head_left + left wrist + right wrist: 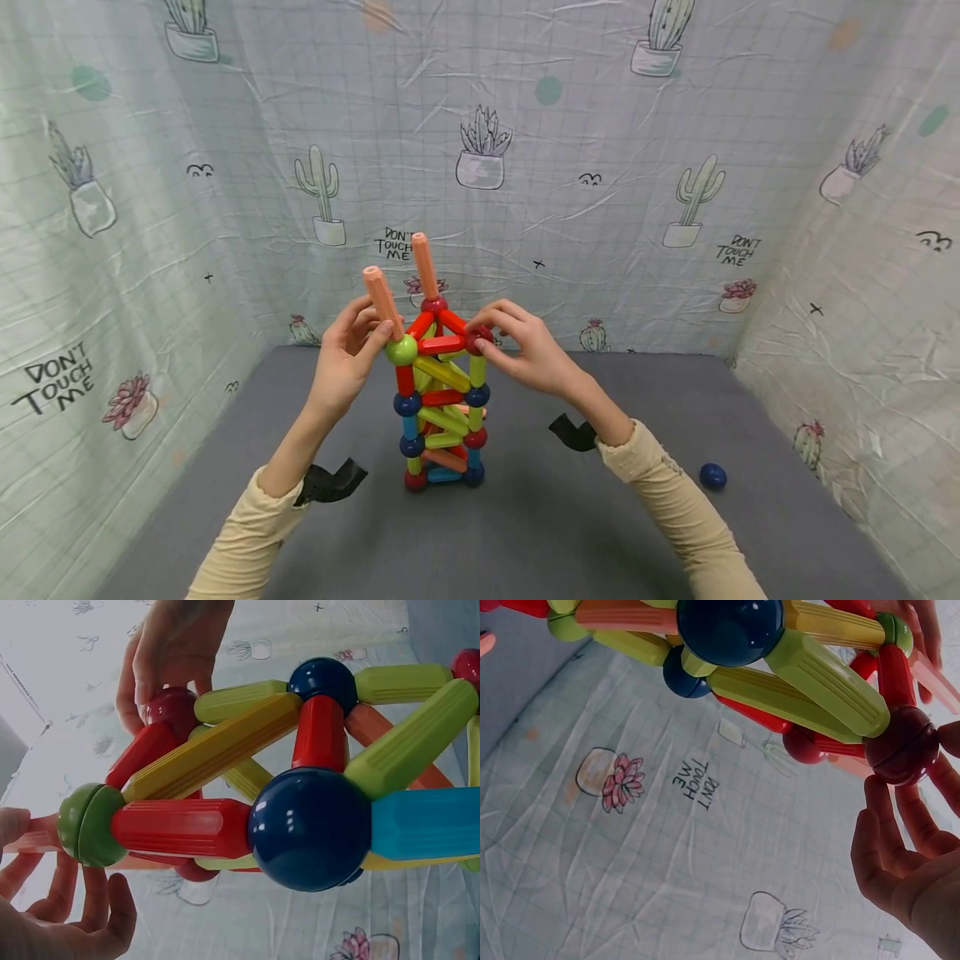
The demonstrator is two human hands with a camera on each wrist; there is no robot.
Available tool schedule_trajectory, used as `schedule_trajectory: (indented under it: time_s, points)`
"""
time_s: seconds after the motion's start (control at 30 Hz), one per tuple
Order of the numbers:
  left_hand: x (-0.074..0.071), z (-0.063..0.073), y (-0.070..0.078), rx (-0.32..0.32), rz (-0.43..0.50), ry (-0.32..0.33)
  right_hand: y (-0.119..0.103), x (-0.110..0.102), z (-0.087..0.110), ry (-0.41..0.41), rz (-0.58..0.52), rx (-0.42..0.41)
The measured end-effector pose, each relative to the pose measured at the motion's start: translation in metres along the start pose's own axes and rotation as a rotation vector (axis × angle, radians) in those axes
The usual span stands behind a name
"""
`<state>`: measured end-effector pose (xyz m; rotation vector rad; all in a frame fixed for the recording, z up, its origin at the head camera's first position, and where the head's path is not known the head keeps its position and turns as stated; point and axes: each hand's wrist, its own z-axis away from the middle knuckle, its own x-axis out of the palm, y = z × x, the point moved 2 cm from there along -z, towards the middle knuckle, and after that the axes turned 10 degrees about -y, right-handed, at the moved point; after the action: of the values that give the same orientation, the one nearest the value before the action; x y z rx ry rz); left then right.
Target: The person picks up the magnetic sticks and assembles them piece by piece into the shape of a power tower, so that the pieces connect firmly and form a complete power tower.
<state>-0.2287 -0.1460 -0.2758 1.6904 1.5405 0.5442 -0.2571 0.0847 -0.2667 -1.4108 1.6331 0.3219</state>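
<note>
A tower of magnetic rods and balls [441, 398] stands upright on the grey table. In the head view my left hand [341, 358] is at its left, pinching an orange rod [382, 302] that rises from the green ball [402, 350] at a top corner. My right hand [531, 354] holds the dark red ball [902, 746] at the top right corner between thumb and fingers. Another orange rod [424, 268] points up from the rear red ball [434, 307]. Red rods [442, 344] join these top balls.
A loose blue ball [712, 477] lies on the table [555, 533] at the right. Behind and at both sides hangs a pale curtain [540, 208] printed with cacti. Black straps [332, 482] stick out near both wrists.
</note>
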Motion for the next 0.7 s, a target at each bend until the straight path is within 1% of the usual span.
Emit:
schedule_trajectory:
  time_s: [0.1,0.23,0.33,0.43,0.5,0.57,0.63,0.7]
  points:
    - [0.001,0.000,-0.002,-0.004,-0.002,0.008,0.000,0.000,0.000,0.006,-0.003,0.002]
    - [0.002,0.000,-0.005,-0.054,-0.042,-0.006,0.004,0.002,0.002,0.037,-0.036,-0.004]
    - [0.004,0.000,-0.006,-0.090,-0.079,-0.016,0.012,0.006,0.006,0.092,-0.100,-0.014]
    - [0.005,0.002,-0.007,-0.104,-0.108,-0.038,0.027,0.013,0.013,0.176,-0.132,-0.008]
    - [0.006,0.004,-0.008,-0.108,-0.138,-0.057,0.044,0.022,0.019,0.217,-0.094,0.012]
    - [0.006,0.006,-0.009,-0.105,-0.167,-0.077,0.064,0.035,0.025,0.222,-0.019,0.045]
    - [0.007,0.007,-0.010,-0.102,-0.197,-0.083,0.085,0.050,0.031,0.181,0.085,0.084]
    - [0.007,0.008,-0.010,-0.096,-0.203,-0.083,0.104,0.065,0.036,0.107,0.198,0.108]
